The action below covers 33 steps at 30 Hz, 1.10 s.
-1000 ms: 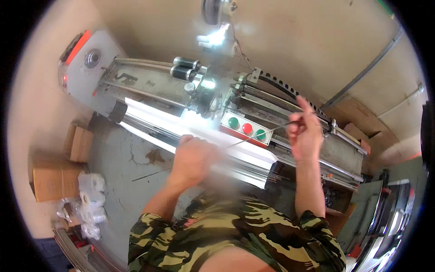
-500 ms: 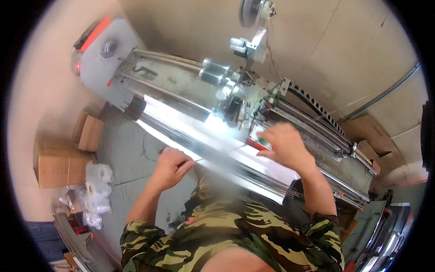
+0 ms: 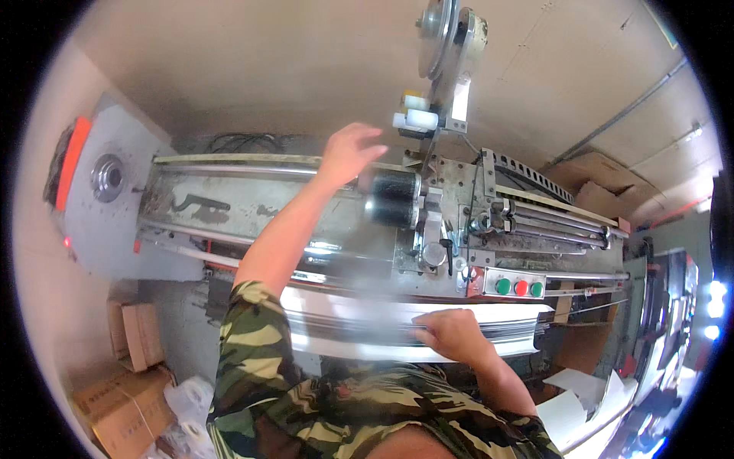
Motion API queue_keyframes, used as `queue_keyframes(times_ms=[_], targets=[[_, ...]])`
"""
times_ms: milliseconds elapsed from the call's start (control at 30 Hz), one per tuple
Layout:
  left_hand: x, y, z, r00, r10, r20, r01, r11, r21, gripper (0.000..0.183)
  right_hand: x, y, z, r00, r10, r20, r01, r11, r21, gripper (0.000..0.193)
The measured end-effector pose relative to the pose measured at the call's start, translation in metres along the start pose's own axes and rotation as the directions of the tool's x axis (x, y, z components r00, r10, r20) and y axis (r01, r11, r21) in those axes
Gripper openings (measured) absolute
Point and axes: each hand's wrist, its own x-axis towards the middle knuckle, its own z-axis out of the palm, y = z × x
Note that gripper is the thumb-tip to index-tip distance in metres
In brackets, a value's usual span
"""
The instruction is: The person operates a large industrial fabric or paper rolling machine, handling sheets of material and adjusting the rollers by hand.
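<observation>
Fingers of left hand [image 3: 349,157] spread loose, empty, at 12 o'clock near black cylinders [image 3: 391,183]; right hand [image 3: 453,334] curled at thin rods [image 3: 508,336], 5 o'clock, grip unclear. Many rods left in white trough [image 3: 505,312]; number handled unclear.

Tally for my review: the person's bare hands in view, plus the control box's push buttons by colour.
Bare hands: 2
Green buttons: 2
Red button: 1
Total: 5
</observation>
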Motion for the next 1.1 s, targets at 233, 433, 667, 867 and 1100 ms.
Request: queue_keyframes(times_ms=[233, 433, 667, 867, 1100], targets=[[0.066, -0.017, 0.062, 0.942, -0.141, 0.306, 0.252, 0.897, -0.364, 0.043, 0.013, -0.037, 0.009, 0.989, 0.069, 0.129, -0.083, 0.990, 0.112, 0.031], [0.079, -0.044, 0.078, 0.836, -0.064, 0.545, 0.260, 0.921, -0.290, 0.029, 0.034, -0.051, 0.018, 0.995, 0.028, 0.099, -0.045, 0.984, 0.171, 0.031], [0.047, -0.092, 0.071, 0.712, -0.122, 0.692, 0.440, 0.845, -0.304, 0.018, 0.043, -0.054, 0.010, 0.976, 0.155, 0.151, -0.182, 0.966, 0.184, 0.031], [0.088, -0.127, 0.097, 0.935, -0.179, 0.307, 0.283, 0.898, -0.337, 0.012, 0.049, -0.053, 0.013, 0.965, 0.217, 0.150, -0.247, 0.941, 0.232, 0.031], [0.115, -0.162, 0.145, 0.956, -0.088, 0.279, 0.192, 0.908, -0.372, 0.026, 0.053, -0.061, 0.015, 0.931, 0.269, 0.248, -0.321, 0.925, 0.205, 0.030]])
